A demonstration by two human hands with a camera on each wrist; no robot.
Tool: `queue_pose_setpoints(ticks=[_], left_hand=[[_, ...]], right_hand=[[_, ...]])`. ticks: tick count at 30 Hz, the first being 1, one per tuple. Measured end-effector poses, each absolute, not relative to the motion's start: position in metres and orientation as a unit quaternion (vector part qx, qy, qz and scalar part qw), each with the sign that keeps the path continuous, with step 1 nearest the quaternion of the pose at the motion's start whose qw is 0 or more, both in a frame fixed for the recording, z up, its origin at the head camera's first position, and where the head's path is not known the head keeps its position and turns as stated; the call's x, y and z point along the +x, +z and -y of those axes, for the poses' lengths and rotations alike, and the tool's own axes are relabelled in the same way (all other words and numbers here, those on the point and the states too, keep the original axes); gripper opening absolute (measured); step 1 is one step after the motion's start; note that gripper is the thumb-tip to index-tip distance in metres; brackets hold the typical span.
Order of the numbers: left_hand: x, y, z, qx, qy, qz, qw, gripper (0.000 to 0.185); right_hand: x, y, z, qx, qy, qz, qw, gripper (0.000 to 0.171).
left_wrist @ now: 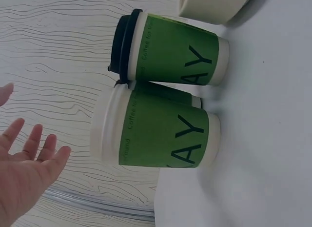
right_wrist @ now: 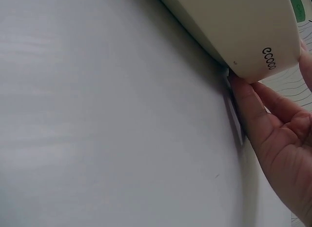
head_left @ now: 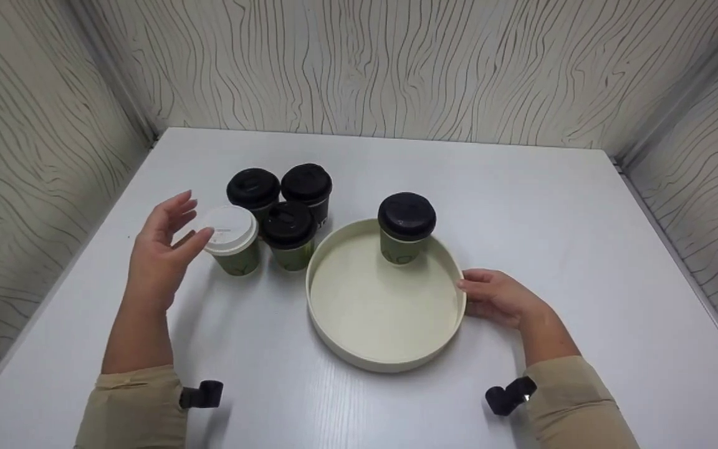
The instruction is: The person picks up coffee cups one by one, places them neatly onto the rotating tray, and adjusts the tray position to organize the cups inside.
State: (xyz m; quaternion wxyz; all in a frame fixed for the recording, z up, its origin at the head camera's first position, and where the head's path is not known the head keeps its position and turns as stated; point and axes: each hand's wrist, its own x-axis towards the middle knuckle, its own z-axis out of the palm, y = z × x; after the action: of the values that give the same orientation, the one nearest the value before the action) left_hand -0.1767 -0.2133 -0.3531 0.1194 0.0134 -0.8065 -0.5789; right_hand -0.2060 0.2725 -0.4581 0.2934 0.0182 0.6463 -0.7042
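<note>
Tan sleeves [head_left: 138, 411] lie near, left grip [head_left: 161, 246] released just beside the white-lidded cup [head_left: 234, 240], right grip [head_left: 501, 298] grasping the round tray [head_left: 378, 312] at right.

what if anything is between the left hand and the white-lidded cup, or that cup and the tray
Nothing visible between left hand and the white-lidded cup. Between that cup and the tray stands the front black-lidded cup.
</note>
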Motion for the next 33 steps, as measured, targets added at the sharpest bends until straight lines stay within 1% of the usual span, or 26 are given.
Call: queue_pose_setpoints(ticks=[6,19,33], left_hand=[[-0.182,-0.364,0.220,0.044,-0.569,0.814,0.108,0.069],[-0.191,-0.383,0.229,0.067,-0.576,0.811,0.076,0.086],[-0.197,-0.408,0.231,0.042,-0.588,0.807,0.037,0.095]], right_hand=[[-0.207,-0.458,-0.272,0.017,-0.700,-0.650,0.294,0.057],[-0.208,-0.459,-0.273,0.020,-0.704,-0.645,0.297,0.055],[-0.207,-0.459,-0.274,0.014,-0.708,-0.639,0.301,0.053]])
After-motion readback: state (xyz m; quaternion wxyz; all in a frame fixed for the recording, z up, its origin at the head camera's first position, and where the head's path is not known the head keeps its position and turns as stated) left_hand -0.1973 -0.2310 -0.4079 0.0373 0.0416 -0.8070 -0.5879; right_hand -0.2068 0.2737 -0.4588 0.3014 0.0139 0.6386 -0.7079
